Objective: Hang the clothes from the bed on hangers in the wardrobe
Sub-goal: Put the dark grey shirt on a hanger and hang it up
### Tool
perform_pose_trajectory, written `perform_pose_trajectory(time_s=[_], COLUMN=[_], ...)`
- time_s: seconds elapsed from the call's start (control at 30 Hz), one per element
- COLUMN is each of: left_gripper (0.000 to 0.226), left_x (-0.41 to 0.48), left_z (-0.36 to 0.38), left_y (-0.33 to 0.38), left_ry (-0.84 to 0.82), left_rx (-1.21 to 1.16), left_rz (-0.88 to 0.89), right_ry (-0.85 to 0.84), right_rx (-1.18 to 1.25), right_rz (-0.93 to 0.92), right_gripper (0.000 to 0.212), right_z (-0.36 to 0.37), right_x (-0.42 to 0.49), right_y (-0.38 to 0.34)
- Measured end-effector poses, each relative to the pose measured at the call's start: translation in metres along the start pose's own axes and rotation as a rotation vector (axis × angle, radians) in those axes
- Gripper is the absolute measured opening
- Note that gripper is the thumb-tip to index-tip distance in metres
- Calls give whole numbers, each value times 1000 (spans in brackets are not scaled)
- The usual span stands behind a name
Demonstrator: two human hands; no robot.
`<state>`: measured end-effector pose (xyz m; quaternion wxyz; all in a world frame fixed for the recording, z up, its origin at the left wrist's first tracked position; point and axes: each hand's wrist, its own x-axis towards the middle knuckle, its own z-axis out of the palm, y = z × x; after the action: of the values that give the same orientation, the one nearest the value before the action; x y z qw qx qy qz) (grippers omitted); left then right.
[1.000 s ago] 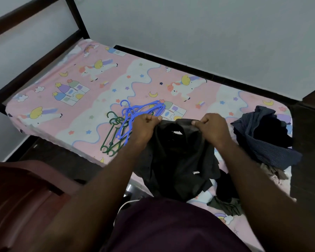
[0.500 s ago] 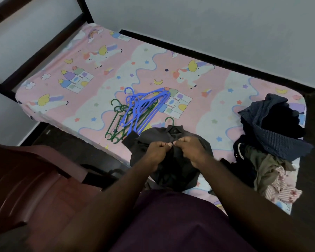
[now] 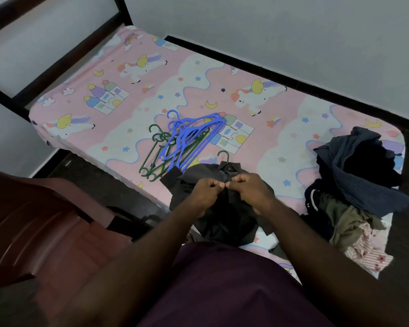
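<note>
The dark shirt [image 3: 222,223] is being kept flat on the near edge of the bed [image 3: 104,74], collar toward 12 o'clock. A green hanger hook [image 3: 224,155] is protruding from the collar, so the hanger is judged to be already inside.

The front opening just below the collar is being pinched from both sides. The left hand [image 3: 204,195] is curled, with thumb and forefinger closed on the fabric edge. The right hand [image 3: 250,192] is doing likewise, its fingertips nearly touching the left's.

Judgement: a top button is being fastened so that the shirt is not slipping off the hanger when lifted.

Spare blue hangers [image 3: 189,135] and green hangers [image 3: 156,159] are being left heaped at 11 o'clock from the shirt, within reach. The remaining clothes pile [image 3: 354,175] is being left at 3 o'clock. The wardrobe is not in view.
</note>
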<state>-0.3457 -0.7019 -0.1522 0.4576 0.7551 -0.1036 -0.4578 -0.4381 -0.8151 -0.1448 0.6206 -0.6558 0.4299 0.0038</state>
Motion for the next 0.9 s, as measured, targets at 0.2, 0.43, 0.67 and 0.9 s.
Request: perform_pose_trajectory(time_s=[0.2,0.43,0.67,0.9], left_gripper=[23,20,28,35], left_x=[4,10,15,21], left_z=[1,1,9,15], left_y=[-1,-5,-1,1], left_ry=[-14,-29,-42,-43], left_rx=[-3,35,24,-149], left_rz=[-11,28,-11,-88], right_ry=[-10,-127,-22,80], right_rx=[-60,75,-184,-880], right_rz=[-6,115,42,-249], right_gripper=[27,14,18,21], right_z=[-2,-9,-9,5], right_x=[-1,-6,-10,-5], right_y=[1,-6,-11,-13])
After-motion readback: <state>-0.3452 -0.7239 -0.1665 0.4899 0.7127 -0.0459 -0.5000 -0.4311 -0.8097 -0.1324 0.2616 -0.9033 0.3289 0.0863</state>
